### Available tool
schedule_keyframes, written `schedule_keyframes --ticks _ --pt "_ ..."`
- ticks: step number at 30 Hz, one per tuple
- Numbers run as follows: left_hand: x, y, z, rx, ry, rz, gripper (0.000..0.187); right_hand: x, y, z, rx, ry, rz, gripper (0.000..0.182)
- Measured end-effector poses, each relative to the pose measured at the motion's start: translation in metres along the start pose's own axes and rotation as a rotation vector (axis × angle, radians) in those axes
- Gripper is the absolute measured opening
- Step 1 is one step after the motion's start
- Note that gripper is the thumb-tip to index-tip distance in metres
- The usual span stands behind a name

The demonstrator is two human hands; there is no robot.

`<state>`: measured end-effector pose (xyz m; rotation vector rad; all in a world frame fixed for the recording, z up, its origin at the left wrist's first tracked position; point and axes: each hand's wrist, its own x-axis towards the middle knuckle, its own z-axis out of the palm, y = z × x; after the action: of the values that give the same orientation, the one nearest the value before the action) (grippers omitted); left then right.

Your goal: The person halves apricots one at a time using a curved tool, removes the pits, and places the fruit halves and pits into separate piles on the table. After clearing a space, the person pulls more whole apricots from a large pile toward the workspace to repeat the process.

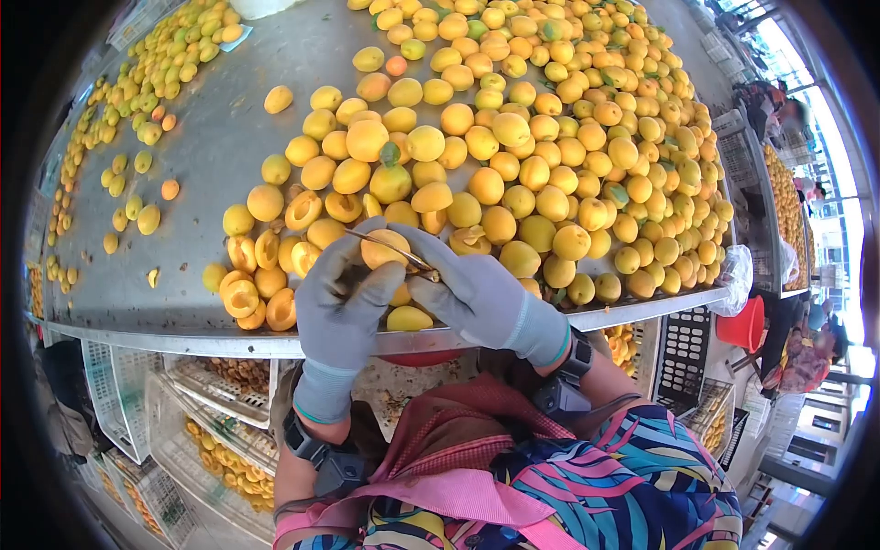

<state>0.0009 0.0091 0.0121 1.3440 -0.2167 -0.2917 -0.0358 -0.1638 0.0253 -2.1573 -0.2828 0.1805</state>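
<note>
My left hand [341,307], in a grey glove, is closed around a yellow-orange apricot [378,254] at the table's near edge. My right hand [486,298], gloved the same way, grips a small knife [409,255] whose thin blade lies across the top of that fruit. To the left of my hands, several halved apricots [241,299] lie with cut faces up. A whole apricot [409,318] rests just below my hands near the metal rim. Behind them spreads a large heap of whole apricots [550,156].
The metal table [206,183] carries a second, greener pile of apricots [165,73] at far left. Beneath the edge stand a crate of apricot halves [225,458] and a white crate [119,394]. A red bucket [741,324] and a black crate [683,353] are at right.
</note>
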Motion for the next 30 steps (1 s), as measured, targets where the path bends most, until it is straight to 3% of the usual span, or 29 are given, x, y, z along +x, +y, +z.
schedule_keyframes --ticks 1,3,6,7,9,13,16,18,19,21,25,27,28,30 --pt "0.001 -0.002 0.001 0.002 -0.003 -0.001 0.039 0.001 -0.001 0.002 0.019 0.023 -0.012 0.062" --pt "0.003 -0.009 0.002 -0.299 0.075 -0.133 0.041 0.002 0.004 0.011 0.007 0.073 -0.036 0.062" --pt "0.003 -0.004 0.004 -0.348 0.108 -0.258 0.043 -0.001 0.004 0.015 -0.022 0.114 -0.039 0.062" --pt "0.001 -0.005 0.003 -0.351 0.114 -0.258 0.043 -0.001 0.003 0.015 -0.035 0.107 -0.02 0.061" --pt "-0.001 -0.005 0.002 0.015 0.068 -0.066 0.043 -0.001 0.002 0.013 -0.042 0.08 -0.008 0.061" --pt "-0.001 -0.004 0.004 0.05 0.09 -0.026 0.042 0.003 0.001 0.013 -0.061 0.069 0.0 0.06" --pt "0.002 -0.005 0.004 -0.137 0.138 -0.133 0.04 0.005 0.009 0.023 -0.051 0.196 -0.115 0.06" --pt "0.0 -0.004 0.002 -0.43 0.076 -0.397 0.04 0.0 0.004 0.019 -0.09 0.165 -0.063 0.06" --pt "0.0 -0.006 0.002 -0.433 0.077 -0.398 0.04 -0.001 0.002 0.017 -0.127 0.137 -0.013 0.06" --pt "0.001 -0.012 0.0 -0.072 0.055 -0.126 0.038 0.0 0.005 0.016 -0.138 0.115 -0.021 0.06" --pt "0.001 -0.011 -0.001 0.267 0.077 0.08 0.035 0.003 0.004 0.018 -0.1 0.115 -0.03 0.06" --pt "0.002 -0.005 0.005 -0.019 0.109 -0.03 0.033 0.004 0.005 0.022 -0.091 0.149 -0.045 0.06" --pt "0.002 -0.007 0.004 -0.018 0.106 -0.03 0.033 0.004 0.005 0.023 -0.083 0.178 -0.06 0.059" --pt "0.004 -0.013 0.002 -0.363 0.155 -0.27 0.035 0.002 0.001 0.021 -0.096 0.164 -0.026 0.06"
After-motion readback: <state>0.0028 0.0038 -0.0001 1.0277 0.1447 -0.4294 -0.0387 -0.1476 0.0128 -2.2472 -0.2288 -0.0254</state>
